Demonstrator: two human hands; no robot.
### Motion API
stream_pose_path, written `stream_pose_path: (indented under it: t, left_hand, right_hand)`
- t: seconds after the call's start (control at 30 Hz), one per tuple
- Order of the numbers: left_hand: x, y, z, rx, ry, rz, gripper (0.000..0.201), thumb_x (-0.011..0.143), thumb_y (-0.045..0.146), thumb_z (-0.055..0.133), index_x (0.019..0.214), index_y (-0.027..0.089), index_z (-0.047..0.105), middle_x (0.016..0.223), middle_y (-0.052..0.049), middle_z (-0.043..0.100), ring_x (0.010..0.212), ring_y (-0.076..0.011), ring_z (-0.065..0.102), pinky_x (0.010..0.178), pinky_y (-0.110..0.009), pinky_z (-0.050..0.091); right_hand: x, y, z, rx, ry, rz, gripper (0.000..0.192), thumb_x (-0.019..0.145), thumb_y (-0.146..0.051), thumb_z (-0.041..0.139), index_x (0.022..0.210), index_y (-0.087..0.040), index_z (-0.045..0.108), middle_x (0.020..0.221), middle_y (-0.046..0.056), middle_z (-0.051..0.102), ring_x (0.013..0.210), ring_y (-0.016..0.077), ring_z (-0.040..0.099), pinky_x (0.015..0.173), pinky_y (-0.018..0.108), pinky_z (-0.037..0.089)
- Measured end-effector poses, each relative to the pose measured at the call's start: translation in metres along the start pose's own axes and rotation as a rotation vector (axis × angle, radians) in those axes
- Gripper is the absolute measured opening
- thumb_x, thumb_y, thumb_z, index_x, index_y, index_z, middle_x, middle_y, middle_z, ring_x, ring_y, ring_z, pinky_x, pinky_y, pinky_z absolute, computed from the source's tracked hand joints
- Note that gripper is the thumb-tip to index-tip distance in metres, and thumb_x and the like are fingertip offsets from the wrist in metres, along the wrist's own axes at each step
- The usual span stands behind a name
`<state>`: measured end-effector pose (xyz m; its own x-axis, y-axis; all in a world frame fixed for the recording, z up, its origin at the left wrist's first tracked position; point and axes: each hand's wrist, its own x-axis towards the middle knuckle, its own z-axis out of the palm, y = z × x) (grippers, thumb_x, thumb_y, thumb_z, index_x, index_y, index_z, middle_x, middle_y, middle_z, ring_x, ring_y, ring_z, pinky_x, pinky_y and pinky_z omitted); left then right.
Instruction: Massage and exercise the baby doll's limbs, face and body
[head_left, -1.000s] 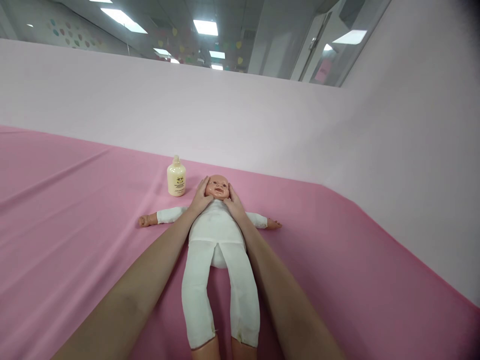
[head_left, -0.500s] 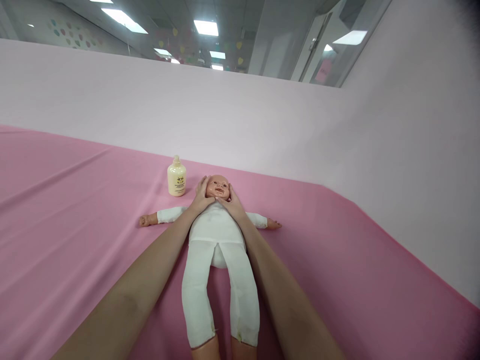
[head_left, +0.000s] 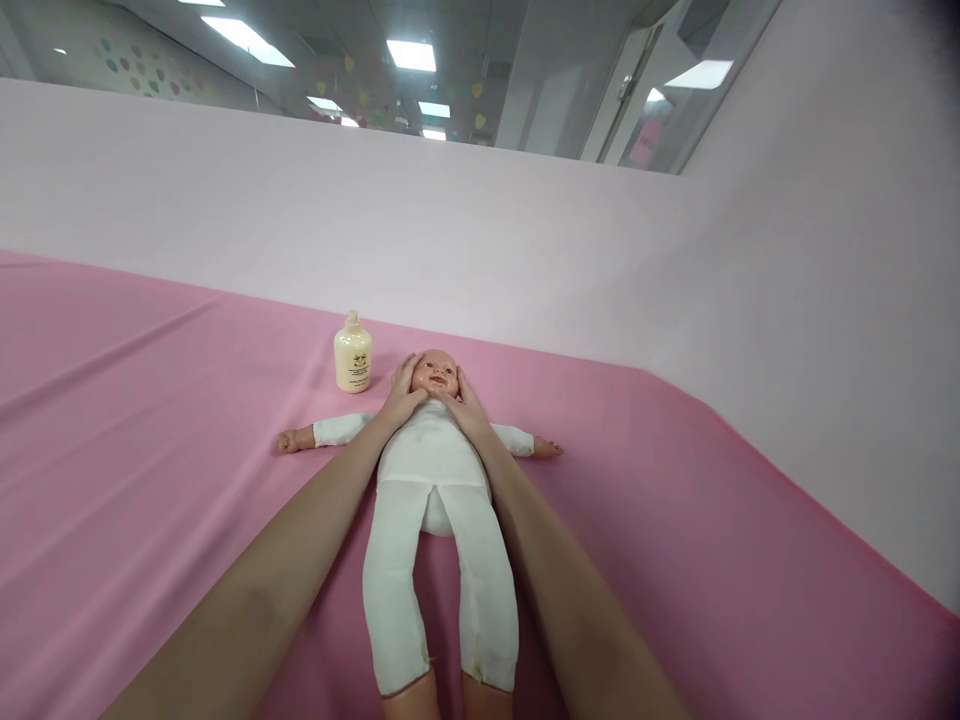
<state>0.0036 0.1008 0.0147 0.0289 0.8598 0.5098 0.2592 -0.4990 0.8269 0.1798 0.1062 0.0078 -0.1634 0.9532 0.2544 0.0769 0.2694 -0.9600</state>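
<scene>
A baby doll (head_left: 433, 450) with a white cloth body lies on its back, arms stretched out to both sides and legs toward me. My left hand (head_left: 403, 393) is cupped around one side of the doll's head, fingers along the cheek and thumb by the chin. On the other side my right hand (head_left: 466, 405) holds the head the same way, its thumb also close to the chin. A cream pump bottle (head_left: 352, 358) with dark print stands upright to the left of the head, apart from my hands.
Pink sheeting (head_left: 165, 430) with a few creases covers the surface under the doll. A white wall (head_left: 450, 240) rises behind it and along the right. Above that wall is a glass window (head_left: 465, 70) showing ceiling lights.
My thumbs have shifted slightly up and outward along the doll's chin. Both hands stay around the head, and the doll and bottle keep their places.
</scene>
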Motion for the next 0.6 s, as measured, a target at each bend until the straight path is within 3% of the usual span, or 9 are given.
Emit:
stream_pose_path:
  t: [0.13, 0.33, 0.6]
  left_hand:
    - [0.0011, 0.0019, -0.0016, 0.002, -0.014, -0.02, 0.077, 0.072, 0.022, 0.054, 0.149, 0.024, 0.046, 0.159, -0.008, 0.036, 0.152, -0.029, 0.024, 0.128, -0.046, 0.016]
    - [0.0039, 0.0001, -0.0003, -0.016, -0.002, -0.042, 0.074, 0.075, 0.021, 0.044, 0.149, 0.019, 0.047, 0.158, -0.009, 0.039, 0.152, -0.0262, 0.026, 0.127, -0.043, 0.017]
    - [0.0027, -0.0013, -0.0028, -0.057, 0.008, 0.03, 0.064, 0.082, 0.022, 0.038, 0.145, 0.02, 0.052, 0.156, -0.008, 0.044, 0.149, -0.0253, 0.032, 0.127, -0.043, 0.018]
  right_hand:
    - [-0.0013, -0.0009, -0.0006, 0.006, 0.002, 0.021, 0.106, 0.078, -0.05, 0.076, 0.163, -0.026, 0.018, 0.162, 0.003, 0.036, 0.151, 0.0267, 0.034, 0.126, 0.044, 0.027]
    - [0.001, 0.0025, -0.0029, -0.013, 0.022, -0.034, 0.086, 0.086, -0.046, 0.061, 0.162, -0.028, 0.024, 0.163, -0.003, 0.035, 0.154, 0.0236, 0.027, 0.129, 0.044, 0.019]
    - [0.0068, 0.0067, -0.0044, 0.016, 0.019, 0.04, 0.084, 0.088, -0.048, 0.048, 0.163, -0.024, 0.019, 0.167, -0.001, 0.024, 0.152, 0.0265, 0.032, 0.123, 0.05, 0.032]
